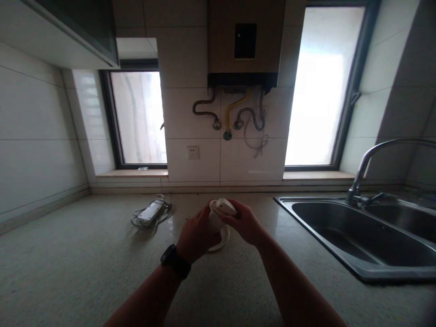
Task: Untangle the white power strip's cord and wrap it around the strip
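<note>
My left hand (200,234), with a dark watch (175,261) on its wrist, is closed round a white cord (221,243). A loop of this cord hangs below the fingers, close to the countertop. From the right, my right hand (244,220) pinches a white plug (225,207) at the top of the bundle. Both hands meet over the middle of the counter. My fingers hide much of the cord, and the plug's prongs cannot be made out.
A white power strip (151,212) wrapped in its grey cord lies on the speckled countertop (85,268) to the left. At the right is a steel double sink (327,245) with a curved faucet (366,159). A water heater (247,45) with hoses hangs above a wall socket (192,152).
</note>
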### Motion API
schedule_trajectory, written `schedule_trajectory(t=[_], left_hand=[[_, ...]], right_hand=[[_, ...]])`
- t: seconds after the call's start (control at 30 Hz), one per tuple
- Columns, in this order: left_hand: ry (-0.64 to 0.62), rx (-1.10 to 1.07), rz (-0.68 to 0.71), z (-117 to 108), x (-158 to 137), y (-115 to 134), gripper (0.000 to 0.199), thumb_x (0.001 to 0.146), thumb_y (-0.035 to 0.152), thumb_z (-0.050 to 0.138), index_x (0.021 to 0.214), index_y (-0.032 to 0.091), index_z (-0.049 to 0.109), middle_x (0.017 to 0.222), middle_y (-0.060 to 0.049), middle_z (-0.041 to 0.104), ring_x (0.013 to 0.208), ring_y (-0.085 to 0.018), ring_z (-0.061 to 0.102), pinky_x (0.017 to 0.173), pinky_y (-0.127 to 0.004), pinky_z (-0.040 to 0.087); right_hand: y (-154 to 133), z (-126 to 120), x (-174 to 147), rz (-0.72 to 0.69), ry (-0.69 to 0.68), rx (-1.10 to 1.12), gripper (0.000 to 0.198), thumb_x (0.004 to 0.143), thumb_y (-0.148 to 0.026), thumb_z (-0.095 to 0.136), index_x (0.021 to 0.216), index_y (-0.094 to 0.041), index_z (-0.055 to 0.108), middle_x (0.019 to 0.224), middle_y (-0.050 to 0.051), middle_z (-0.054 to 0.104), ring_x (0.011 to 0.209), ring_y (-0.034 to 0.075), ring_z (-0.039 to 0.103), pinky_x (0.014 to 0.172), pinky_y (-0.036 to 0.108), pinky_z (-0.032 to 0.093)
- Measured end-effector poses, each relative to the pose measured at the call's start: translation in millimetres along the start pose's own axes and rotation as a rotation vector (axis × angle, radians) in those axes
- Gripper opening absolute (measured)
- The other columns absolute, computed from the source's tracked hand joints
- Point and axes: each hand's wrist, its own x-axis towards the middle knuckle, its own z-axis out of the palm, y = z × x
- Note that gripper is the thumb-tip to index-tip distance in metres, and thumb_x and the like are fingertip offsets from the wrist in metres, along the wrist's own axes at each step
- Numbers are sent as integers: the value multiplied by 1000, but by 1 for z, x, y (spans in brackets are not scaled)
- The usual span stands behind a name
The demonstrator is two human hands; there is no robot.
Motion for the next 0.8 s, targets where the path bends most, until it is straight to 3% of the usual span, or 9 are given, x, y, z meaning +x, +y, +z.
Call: schedule_trajectory(t=[0.23,0.37,0.5,0.67,0.8], left_hand=[[-1,-94,-2,-5,1,1,94,70,24,74,154,27,31,130,-13,67,102,-32,70,85,-42,54],[-126,-319,-9,-9,3,2,74,68,23,74,138,19,50,107,-9,73,89,-25,68,78,-36,53],[-219,-517,8,-15,4,2,65,68,18,73,131,15,57,115,-9,71,101,-26,64,88,-37,51],[-301,-813,-52,-18,1,-2,67,64,21,79,128,15,59,112,-9,69,105,-28,61,91,-39,50],[-390,-1093,-118,-10,-7,-3,72,61,30,85,127,17,57,89,-4,66,80,-20,62,73,-32,54]], right_hand=[[-3,-7,-2,-44,-104,37,54,72,-35,86,118,-17,64,97,4,68,82,16,60,72,25,48],[-8,-16,-5,26,-190,-6,56,72,-37,87,119,-15,66,94,4,68,79,15,59,70,25,47],[-13,-22,-8,34,-216,-27,52,72,-41,87,110,-13,68,87,2,65,73,13,56,64,23,44],[-15,-19,-10,10,-289,248,56,66,-45,91,106,-15,66,82,1,64,66,10,53,57,20,40],[-11,-16,-11,46,-380,452,83,64,-43,93,135,-23,55,74,-3,64,55,6,48,48,15,32]])
